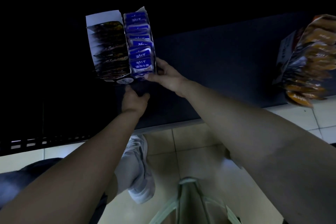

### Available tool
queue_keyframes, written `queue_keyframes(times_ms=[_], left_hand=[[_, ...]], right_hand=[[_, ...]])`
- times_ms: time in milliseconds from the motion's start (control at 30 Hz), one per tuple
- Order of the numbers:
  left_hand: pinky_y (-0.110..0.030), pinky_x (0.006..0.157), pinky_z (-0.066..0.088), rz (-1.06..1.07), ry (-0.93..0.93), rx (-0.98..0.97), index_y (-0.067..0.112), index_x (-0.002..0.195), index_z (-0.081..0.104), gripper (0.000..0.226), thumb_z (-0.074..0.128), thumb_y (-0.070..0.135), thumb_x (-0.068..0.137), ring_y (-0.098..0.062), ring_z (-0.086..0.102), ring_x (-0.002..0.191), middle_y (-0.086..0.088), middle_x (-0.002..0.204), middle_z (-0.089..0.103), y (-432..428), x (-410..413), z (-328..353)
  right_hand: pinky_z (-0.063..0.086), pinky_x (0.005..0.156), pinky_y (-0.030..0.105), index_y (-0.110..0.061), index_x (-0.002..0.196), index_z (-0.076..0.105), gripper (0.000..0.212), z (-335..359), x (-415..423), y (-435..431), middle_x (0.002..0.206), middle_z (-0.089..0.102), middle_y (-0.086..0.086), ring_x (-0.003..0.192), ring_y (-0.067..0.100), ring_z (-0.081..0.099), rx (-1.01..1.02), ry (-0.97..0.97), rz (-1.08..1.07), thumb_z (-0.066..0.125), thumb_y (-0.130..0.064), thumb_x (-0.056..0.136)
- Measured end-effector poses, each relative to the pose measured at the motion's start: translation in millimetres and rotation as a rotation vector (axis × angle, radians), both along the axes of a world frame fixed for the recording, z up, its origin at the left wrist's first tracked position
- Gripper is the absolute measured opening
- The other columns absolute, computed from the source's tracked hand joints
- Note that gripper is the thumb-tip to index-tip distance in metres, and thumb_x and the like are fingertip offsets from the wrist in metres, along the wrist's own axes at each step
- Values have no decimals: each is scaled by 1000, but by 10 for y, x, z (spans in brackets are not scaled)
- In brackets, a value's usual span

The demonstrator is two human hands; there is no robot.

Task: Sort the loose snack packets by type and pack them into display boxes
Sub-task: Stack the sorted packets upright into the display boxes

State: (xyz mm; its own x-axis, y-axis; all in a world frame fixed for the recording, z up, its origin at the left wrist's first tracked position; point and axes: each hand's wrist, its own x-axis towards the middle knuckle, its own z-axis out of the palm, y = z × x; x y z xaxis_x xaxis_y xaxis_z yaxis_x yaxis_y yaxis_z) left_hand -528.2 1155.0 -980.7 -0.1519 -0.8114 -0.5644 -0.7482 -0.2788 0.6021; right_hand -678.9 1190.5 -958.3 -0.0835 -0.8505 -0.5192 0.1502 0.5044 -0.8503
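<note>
A person is standing over a pale tiled floor (190, 151), one white sneaker (138, 167) planted just short of a low dark shelf (218, 60), and is reaching both bare arms forward to its front edge. The left hand (135, 99) is curling in under the near ends of two display boxes. The light is too dim to tell what it is holding, though it is probably steadying them from below.

Just beyond it, the right hand (166, 76) is gripping the near right corner of the blue display box (143, 10), thumb on the front panel and fingers along the side wall, seemingly to square the box against its neighbour. Blue snack packets (140, 55) are standing upright in it in a tight row from front to back.

Touching its left side, the dark display box (103, 19) is holding a similar row of dark packets (111, 51), its white back flap rising behind them.

Well apart, toward the shelf's right end, orange packets (316, 54) are spilling out of a third box (286, 47) and overhanging the front edge. The sorting appears well advanced, with this last box looking the least tidy.
</note>
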Motion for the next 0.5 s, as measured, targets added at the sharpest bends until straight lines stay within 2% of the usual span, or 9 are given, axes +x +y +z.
queue_keyframes(times_ms=[33, 100, 200, 267, 367, 500], left_hand=[[-38, 100, 46, -42, -29, 46, 9, 137, 43, 52, 62, 19, 90, -32, 55, 118, -16, 130, 57, 40, -50, 35], [-41, 97, 49, -134, -22, 111, 12, 123, 58, 33, 59, 18, 91, -32, 60, 111, -15, 121, 63, 149, -174, 100], [-39, 95, 50, -290, 27, 118, 22, 108, 62, 18, 55, 16, 92, -28, 62, 104, -11, 114, 66, 398, -483, 210], [-38, 93, 51, -378, 63, 131, 22, 107, 61, 17, 53, 16, 93, -26, 62, 103, -9, 113, 66, 604, -761, 273], [-37, 96, 49, -503, 99, 145, 19, 115, 62, 23, 52, 17, 95, -22, 61, 104, -6, 114, 65, 919, -1205, 351], [-32, 95, 48, -626, 163, 136, 18, 119, 61, 25, 50, 17, 97, -22, 58, 107, -7, 117, 63, 1325, -1799, 428]], right_hand=[[33, 101, 20, -19, 152, 19, 79, 26, -60, 65, 150, 37, 0, 123, 4, 39, 15, 38, 4, 68, -24, 89], [37, 107, 27, -18, 149, 30, 70, 73, -231, 237, 144, 43, 3, 126, 12, 45, 39, 132, -5, 67, -27, 90], [45, 98, 24, -13, 135, 50, 43, 174, -599, 626, 121, 60, 5, 109, 14, 56, 31, 276, -39, 60, -19, 94], [47, 87, 20, -12, 125, 58, 30, 261, -875, 940, 109, 64, 5, 99, 13, 60, 8, 347, -108, 55, -10, 94], [45, 72, 12, -13, 111, 62, 25, 352, -1280, 1395, 93, 66, 0, 82, 11, 63, -37, 430, -283, 48, -1, 94], [45, 65, 13, -13, 102, 62, 25, 484, -1801, 1979, 83, 65, 2, 70, 11, 61, -99, 539, -555, 43, 0, 93]])
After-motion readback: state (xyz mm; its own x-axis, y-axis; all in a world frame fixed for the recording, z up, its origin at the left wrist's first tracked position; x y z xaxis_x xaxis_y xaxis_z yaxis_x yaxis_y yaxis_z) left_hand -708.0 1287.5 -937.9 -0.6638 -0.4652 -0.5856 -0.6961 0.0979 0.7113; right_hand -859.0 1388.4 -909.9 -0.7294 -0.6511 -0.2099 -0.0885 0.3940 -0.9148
